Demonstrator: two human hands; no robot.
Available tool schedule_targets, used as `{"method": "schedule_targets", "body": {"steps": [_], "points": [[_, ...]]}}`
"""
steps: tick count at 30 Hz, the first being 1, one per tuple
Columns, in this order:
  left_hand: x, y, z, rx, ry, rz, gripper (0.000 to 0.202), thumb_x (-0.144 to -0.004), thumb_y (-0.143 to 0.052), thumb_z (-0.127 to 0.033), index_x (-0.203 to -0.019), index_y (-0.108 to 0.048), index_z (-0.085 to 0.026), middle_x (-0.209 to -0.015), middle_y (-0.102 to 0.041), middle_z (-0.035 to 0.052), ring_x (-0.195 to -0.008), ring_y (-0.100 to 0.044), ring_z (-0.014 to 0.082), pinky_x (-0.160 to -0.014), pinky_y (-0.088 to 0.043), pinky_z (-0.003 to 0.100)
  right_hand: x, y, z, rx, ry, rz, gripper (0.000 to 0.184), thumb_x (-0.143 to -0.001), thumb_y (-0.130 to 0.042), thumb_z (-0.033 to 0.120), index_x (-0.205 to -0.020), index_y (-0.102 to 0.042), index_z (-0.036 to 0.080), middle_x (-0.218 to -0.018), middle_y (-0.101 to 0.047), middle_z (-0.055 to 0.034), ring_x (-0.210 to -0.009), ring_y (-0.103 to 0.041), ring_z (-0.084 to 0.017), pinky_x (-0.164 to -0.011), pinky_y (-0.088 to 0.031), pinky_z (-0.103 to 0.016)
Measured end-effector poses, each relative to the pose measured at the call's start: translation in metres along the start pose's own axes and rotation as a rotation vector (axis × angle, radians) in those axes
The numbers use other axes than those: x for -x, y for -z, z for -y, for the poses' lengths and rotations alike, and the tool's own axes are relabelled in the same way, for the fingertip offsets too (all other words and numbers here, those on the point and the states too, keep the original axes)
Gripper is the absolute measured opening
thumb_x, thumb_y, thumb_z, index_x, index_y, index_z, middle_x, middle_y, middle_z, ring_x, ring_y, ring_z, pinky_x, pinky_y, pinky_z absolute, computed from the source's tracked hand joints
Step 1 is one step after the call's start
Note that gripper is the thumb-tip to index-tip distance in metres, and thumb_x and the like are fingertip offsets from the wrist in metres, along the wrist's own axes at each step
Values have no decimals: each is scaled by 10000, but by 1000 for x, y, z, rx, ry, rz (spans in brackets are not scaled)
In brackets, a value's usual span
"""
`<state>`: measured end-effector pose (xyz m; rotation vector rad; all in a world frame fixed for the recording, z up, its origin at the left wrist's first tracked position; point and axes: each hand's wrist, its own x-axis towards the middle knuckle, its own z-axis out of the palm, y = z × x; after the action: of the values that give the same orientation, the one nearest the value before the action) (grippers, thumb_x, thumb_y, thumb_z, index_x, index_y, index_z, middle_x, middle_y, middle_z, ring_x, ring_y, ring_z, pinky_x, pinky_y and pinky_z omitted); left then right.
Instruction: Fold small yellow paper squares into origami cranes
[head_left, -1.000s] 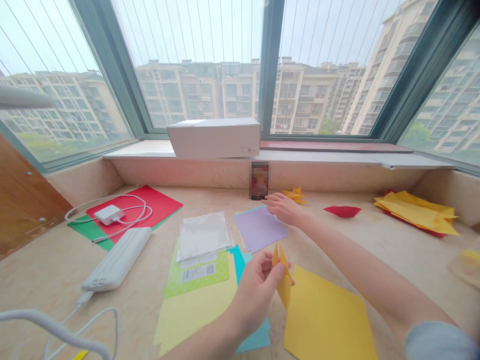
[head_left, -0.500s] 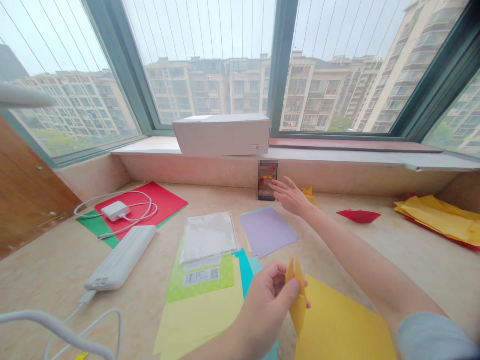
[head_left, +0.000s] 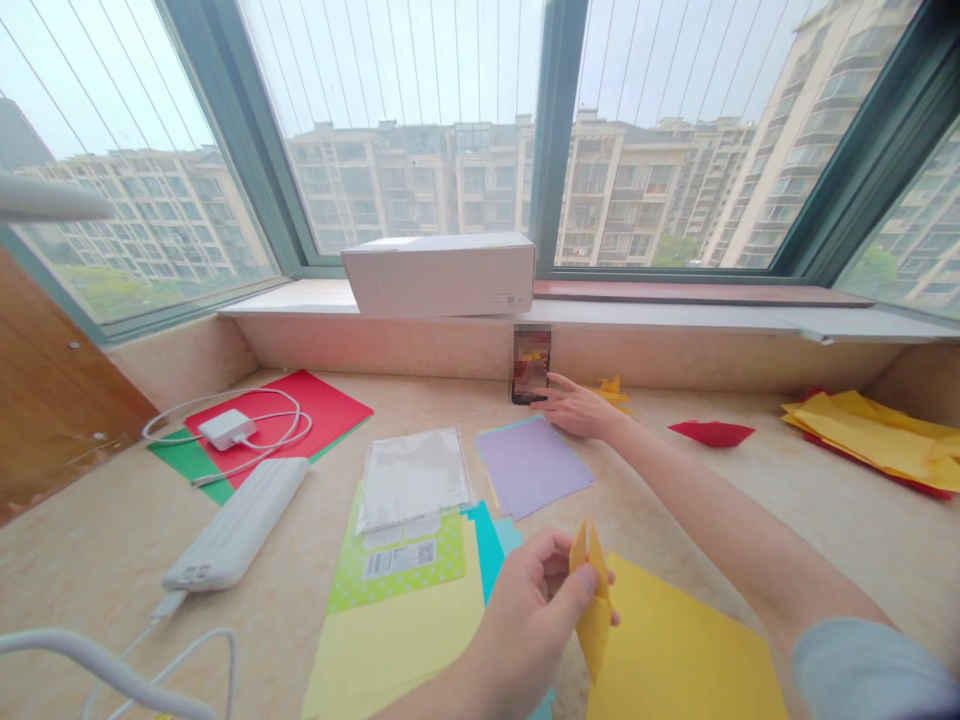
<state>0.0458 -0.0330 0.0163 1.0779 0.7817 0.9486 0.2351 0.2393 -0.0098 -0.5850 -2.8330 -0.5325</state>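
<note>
Between the thumb and fingers of my left hand (head_left: 536,600) is a folded piece of yellow origami paper (head_left: 592,615), upright with two points at its top. My right hand (head_left: 576,405) reaches to the back of the ledge, its fingers apart at the lower right edge of a smartphone (head_left: 531,368). The phone leans upright against the low wall with its screen lit; whether a fingertip touches it I cannot tell. Just behind that hand lies a yellow folded paper figure (head_left: 611,390), partly hidden. A large yellow sheet (head_left: 675,640) lies under my right forearm.
Purple sheets (head_left: 532,465), a clear plastic packet (head_left: 414,478) and pale yellow paper (head_left: 397,650) lie centrally. At left are a white power strip (head_left: 238,525), a charger (head_left: 226,430) and red paper (head_left: 330,405). A red folded paper (head_left: 712,432) and yellow papers (head_left: 874,435) lie right.
My right hand has dropped slightly, from in front of the phone's screen to near its lower edge. My left hand keeps its hold on the folded yellow paper. The view has shifted a little.
</note>
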Motion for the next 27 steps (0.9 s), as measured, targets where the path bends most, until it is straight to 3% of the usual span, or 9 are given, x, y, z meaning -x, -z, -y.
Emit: {"method": "schedule_targets", "body": {"steps": [11, 18, 27], "points": [[1, 0, 1, -7, 10, 10, 313, -888, -663, -449, -930, -618, -143, -953, -727, 115, -770, -713, 199, -770, -521, 332, 6, 6, 3, -136, -154, -137, 251, -838, -601, 12, -823, -758, 207, -1266, -706, -19, -1314, -540, -212, -1228, -180, -450], [1, 0, 2, -2, -5, 20, 296, -893, -661, -438, -926, -624, -147, -940, -722, 101, -768, -703, 187, -773, -516, 324, 4, 5, 3, 9, -124, -63, 263, -879, -554, 50, -874, -772, 197, -1331, -662, -71, -1329, -524, -234, -1239, -165, -483], [1, 0, -1, 2, -8, 27, 282, -894, -662, -427, -917, -611, -151, -948, -726, 105, -762, -704, 187, -767, -518, 320, -23, 11, 11, 181, -239, -80, 271, -899, -489, 46, -894, -746, 130, -1467, -525, -153, -1426, -399, -285, -1221, -159, -567]]}}
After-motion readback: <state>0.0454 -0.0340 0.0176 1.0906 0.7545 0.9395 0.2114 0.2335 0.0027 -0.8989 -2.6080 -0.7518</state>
